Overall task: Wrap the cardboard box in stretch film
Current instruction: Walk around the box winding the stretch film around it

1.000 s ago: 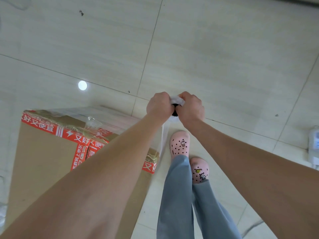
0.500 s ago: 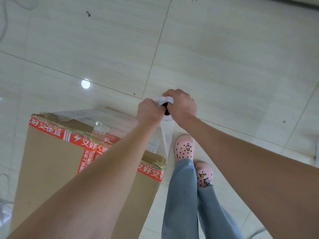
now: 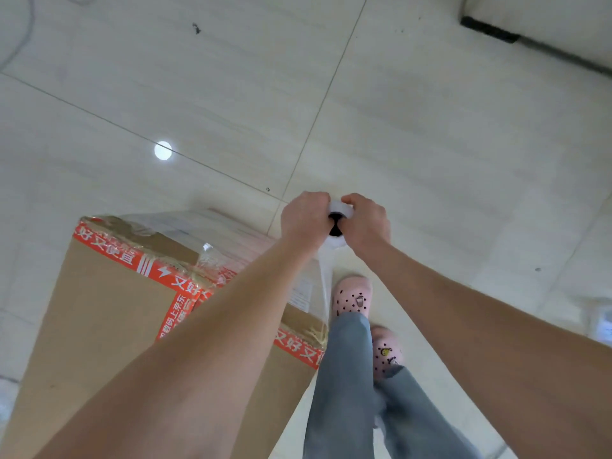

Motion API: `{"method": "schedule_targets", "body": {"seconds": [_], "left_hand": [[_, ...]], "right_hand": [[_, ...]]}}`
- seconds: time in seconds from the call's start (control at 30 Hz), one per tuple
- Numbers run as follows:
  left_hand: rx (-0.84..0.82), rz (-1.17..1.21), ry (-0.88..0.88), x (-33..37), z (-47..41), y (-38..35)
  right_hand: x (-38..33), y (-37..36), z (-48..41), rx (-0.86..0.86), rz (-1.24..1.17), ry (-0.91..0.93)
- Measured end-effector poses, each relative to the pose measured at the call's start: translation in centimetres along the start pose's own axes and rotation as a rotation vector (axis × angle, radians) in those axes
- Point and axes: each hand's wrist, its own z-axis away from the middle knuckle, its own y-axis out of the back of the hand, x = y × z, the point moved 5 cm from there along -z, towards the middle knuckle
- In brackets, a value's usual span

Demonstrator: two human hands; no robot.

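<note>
One cardboard box (image 3: 109, 313), tall and brown, upright on the tiled floor (image 3: 430, 127). Red printed tape (image 3: 155, 270) along the box's top edges and down its middle seam, with crinkled clear film already over the far part of the top.

Two hands, side by side and nearly touching, just beyond the box's far right corner and above it. Both clamped on one roll of stretch film (image 3: 340, 208) held end-up: left hand (image 3: 306, 220) curled round the side nearer the box, right hand (image 3: 366, 223) curled round the side away from it, knuckles up. Between them only the roll's white rim and dark core hole on show. Left forearm across the box's top, right forearm clear of the box.

From the roll, one sheet of clear film (image 3: 324, 286) down along the box's right side, with a pale label behind it on that side.

Just right of the box, two pink clogs (image 3: 352, 296) with dark dots under two grey trouser legs (image 3: 344, 376), one foot ahead of the other.

Beyond the box's far left edge, one round light spot (image 3: 163, 150) on the floor. Well to the right of the box, one white object (image 3: 601, 321) at the frame edge, too blurred to name. Far beyond the box, one dark strip (image 3: 490, 29) at the foot of a wall.
</note>
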Motion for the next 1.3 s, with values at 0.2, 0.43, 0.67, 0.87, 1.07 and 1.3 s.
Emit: {"method": "schedule_targets", "body": {"seconds": [0.2,0.43,0.67,0.87,1.07,1.3], "left_hand": [[-0.069,0.230,0.189,-1.9,-0.5,0.0],[-0.029,0.154,0.096,0.3,-1.2,0.4],[-0.061,0.147,0.146,-0.6,-2.9,2.0],[0.022,0.473,0.451,-4.5,-3.2,1.8],[0.013,0.640,0.556,-4.5,-2.7,1.4],[0.133,0.170,0.238,-2.1,-4.3,4.7]], "right_hand": [[-2.2,0.5,-0.4,0.055,0.107,0.140],[-1.2,1.1,-2.1,-0.018,0.053,-0.054],[-4.3,1.4,-3.3,-0.063,0.241,0.121],[-8.0,0.4,-4.0,-0.129,0.275,0.272],[-8.1,1.1,-4.1,-0.114,0.218,0.131],[-8.7,1.4,-4.7,-0.163,0.286,0.188]]}}
